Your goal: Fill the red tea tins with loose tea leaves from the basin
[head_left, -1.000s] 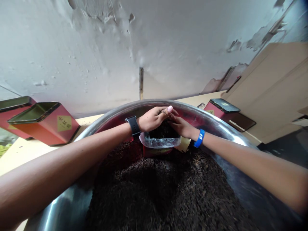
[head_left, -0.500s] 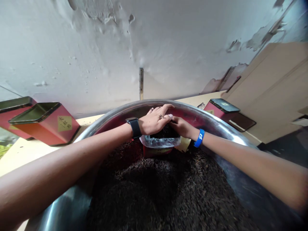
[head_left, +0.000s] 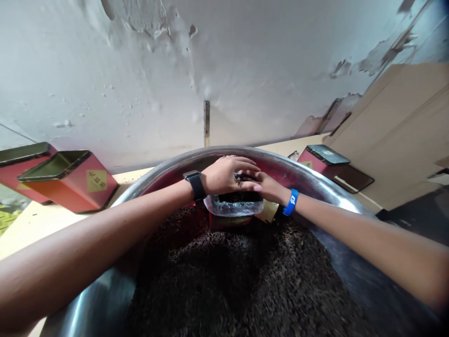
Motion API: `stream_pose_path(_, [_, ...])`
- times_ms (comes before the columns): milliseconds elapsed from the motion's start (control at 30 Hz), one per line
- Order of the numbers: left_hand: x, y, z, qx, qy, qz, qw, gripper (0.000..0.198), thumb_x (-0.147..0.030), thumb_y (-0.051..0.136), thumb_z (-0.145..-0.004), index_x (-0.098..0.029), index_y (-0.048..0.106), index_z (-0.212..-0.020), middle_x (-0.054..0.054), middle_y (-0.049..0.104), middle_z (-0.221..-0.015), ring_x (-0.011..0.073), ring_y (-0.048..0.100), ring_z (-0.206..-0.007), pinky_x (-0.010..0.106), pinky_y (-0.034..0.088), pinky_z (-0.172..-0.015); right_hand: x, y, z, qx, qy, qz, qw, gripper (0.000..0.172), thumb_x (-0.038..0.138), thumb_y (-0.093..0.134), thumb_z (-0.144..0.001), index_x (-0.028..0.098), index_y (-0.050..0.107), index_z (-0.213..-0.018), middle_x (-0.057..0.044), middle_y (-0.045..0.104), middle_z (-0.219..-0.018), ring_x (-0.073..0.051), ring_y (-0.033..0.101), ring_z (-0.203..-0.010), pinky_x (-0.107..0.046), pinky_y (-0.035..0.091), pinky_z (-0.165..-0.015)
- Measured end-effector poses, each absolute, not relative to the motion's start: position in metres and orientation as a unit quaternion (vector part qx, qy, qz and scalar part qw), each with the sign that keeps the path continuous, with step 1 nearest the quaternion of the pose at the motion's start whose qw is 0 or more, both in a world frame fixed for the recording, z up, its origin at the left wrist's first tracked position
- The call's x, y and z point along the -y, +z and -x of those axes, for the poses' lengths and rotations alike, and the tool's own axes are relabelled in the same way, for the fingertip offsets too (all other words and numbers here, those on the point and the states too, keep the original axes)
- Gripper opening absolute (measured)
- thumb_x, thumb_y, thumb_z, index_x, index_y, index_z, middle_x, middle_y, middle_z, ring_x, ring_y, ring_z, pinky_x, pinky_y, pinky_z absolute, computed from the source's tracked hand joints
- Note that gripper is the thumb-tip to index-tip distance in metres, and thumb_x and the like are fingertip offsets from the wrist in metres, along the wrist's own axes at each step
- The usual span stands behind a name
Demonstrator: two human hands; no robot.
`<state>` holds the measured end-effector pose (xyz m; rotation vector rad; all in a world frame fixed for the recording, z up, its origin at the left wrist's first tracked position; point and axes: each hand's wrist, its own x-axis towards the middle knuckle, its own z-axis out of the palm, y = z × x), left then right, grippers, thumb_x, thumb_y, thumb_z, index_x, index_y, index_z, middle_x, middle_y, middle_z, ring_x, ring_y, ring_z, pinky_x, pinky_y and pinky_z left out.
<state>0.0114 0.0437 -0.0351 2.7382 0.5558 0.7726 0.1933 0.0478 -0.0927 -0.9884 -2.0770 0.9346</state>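
Both my hands are together over a red tin (head_left: 229, 221) lined with a clear plastic bag (head_left: 235, 208). Dark loose tea leaves (head_left: 242, 196) show inside the bag. My left hand (head_left: 231, 175), with a black watch at the wrist and rings on it, arches over the tin's far part, thumb apart from its extended fingers. My right hand (head_left: 271, 186), wearing a blue wristband, meets it from the right; its fingertips are hidden behind the left hand. The tin stands in a large metal bowl (head_left: 161, 164), among a heap of tea leaves (head_left: 238, 281).
Two open red tins (head_left: 75, 185) stand on the pale table (head_left: 21, 234) at left. Another red tin (head_left: 321, 161) is beyond the bowl at right, beside a dark-rimmed lid (head_left: 356, 178). A yellow paper piece (head_left: 268, 212) touches the lined tin. A peeling wall (head_left: 140, 84) rises behind.
My left hand has shifted slightly right, its fingers now curving over my right hand's fingers. My right hand has stayed almost in place beside the tin, which has not visibly moved.
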Motion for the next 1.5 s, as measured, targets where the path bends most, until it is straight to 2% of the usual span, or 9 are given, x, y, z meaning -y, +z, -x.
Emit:
stream_pose_path(100, [-0.040, -0.034, -0.010, -0.224, 0.269, -0.929, 0.122, 0.046, -0.047, 0.047, -0.084, -0.019, 0.053, -0.119, 0.008, 0.057, -0.120, 0.0205, 0.050, -0.112, 0.037, 0.037, -0.097, -0.046, -0.090, -0.191, 0.810, 0.326, 0.360, 0.328, 0.028, 0.032, 0.049, -0.083, 0.017, 0.055, -0.107, -0.008, 0.061, -0.107, -0.021, 0.056, -0.097, -0.038, 0.044, -0.088])
stream_pose_path(233, [-0.041, -0.036, -0.009, -0.242, 0.289, -0.917, 0.129, 0.038, -0.034, 0.030, -0.092, -0.017, 0.048, -0.122, 0.009, 0.055, -0.121, 0.0187, 0.050, -0.111, 0.037, 0.038, -0.095, -0.041, -0.081, -0.188, 0.850, 0.141, 0.367, 0.351, 0.032, 0.031, 0.055, -0.078, 0.017, 0.054, -0.107, -0.010, 0.058, -0.109, -0.023, 0.053, -0.102, -0.039, 0.043, -0.090])
stream_pose_path(333, [-0.044, -0.035, -0.010, -0.221, 0.328, -0.907, 0.143, 0.033, -0.027, 0.040, -0.088, -0.015, 0.050, -0.117, 0.009, 0.058, -0.115, 0.0166, 0.053, -0.104, 0.031, 0.042, -0.091, -0.035, -0.074, -0.185, 0.857, 0.051, 0.368, 0.356, 0.039, 0.034, 0.061, -0.074, 0.017, 0.053, -0.108, -0.011, 0.056, -0.110, -0.025, 0.051, -0.104, -0.041, 0.042, -0.091])
stream_pose_path(433, [-0.045, -0.034, -0.010, -0.214, 0.371, -0.887, 0.173, 0.032, -0.029, 0.051, -0.084, -0.014, 0.053, -0.111, 0.008, 0.060, -0.108, 0.0156, 0.056, -0.097, 0.028, 0.045, -0.086, -0.029, -0.068, -0.183, 0.859, 0.009, 0.355, 0.367, 0.030, 0.033, 0.057, -0.078, 0.018, 0.054, -0.104, -0.010, 0.057, -0.106, -0.024, 0.051, -0.103, -0.043, 0.041, -0.091])
stream_pose_path(533, [-0.044, -0.031, -0.011, -0.225, 0.390, -0.869, 0.207, 0.031, -0.032, 0.054, -0.082, -0.014, 0.055, -0.107, 0.008, 0.063, -0.100, 0.0155, 0.058, -0.091, 0.029, 0.048, -0.082, -0.025, -0.061, -0.183, 0.867, 0.003, 0.329, 0.374, 0.022, 0.018, 0.046, -0.082, 0.019, 0.058, -0.100, -0.008, 0.059, -0.104, -0.023, 0.051, -0.104, -0.043, 0.041, -0.091])
stream_pose_path(700, [-0.041, -0.022, -0.008, -0.179, 0.402, -0.866, 0.237, 0.026, -0.014, 0.046, -0.081, -0.013, 0.057, -0.104, 0.007, 0.063, -0.102, 0.0123, 0.059, -0.087, 0.026, 0.049, -0.079, -0.014, -0.050, -0.185, 0.890, 0.032, 0.284, 0.356, 0.038, 0.005, 0.041, -0.073, 0.022, 0.065, -0.097, -0.005, 0.062, -0.106, -0.020, 0.054, -0.101, -0.040, 0.043, -0.091])
stream_pose_path(967, [-0.054, -0.025, -0.003, -0.244, 0.398, -0.867, 0.176, 0.024, -0.013, 0.047, -0.077, -0.016, 0.064, -0.093, 0.003, 0.067, -0.086, 0.0112, 0.060, -0.075, 0.024, 0.047, -0.070, -0.002, -0.049, -0.170, 0.935, 0.079, 0.310, 0.156, 0.040, 0.016, 0.046, -0.078, 0.024, 0.059, -0.115, -0.001, 0.060, -0.116, -0.018, 0.051, -0.113, -0.037, 0.039, -0.100])
stream_pose_path(1233, [-0.060, -0.031, 0.001, -0.326, 0.318, -0.878, 0.147, 0.026, -0.017, 0.050, -0.074, -0.017, 0.067, -0.093, 0.003, 0.068, -0.084, 0.0140, 0.060, -0.074, 0.025, 0.045, -0.068, -0.002, -0.047, -0.158, 0.937, 0.046, 0.337, 0.079, 0.041, 0.039, 0.046, -0.083, 0.021, 0.057, -0.118, -0.005, 0.059, -0.118, -0.024, 0.053, -0.111, -0.040, 0.042, -0.095])
stream_pose_path(1500, [-0.074, -0.050, 0.009, -0.406, 0.213, -0.882, 0.107, 0.028, -0.033, 0.047, -0.079, -0.017, 0.069, -0.087, 0.006, 0.068, -0.080, 0.0148, 0.057, -0.067, 0.024, 0.039, -0.059, 0.002, -0.040, -0.162, 0.955, 0.040, 0.291, 0.046, 0.048, 0.048, 0.045, -0.082, 0.017, 0.058, -0.117, -0.008, 0.059, -0.118, -0.024, 0.054, -0.109, -0.040, 0.041, -0.094])
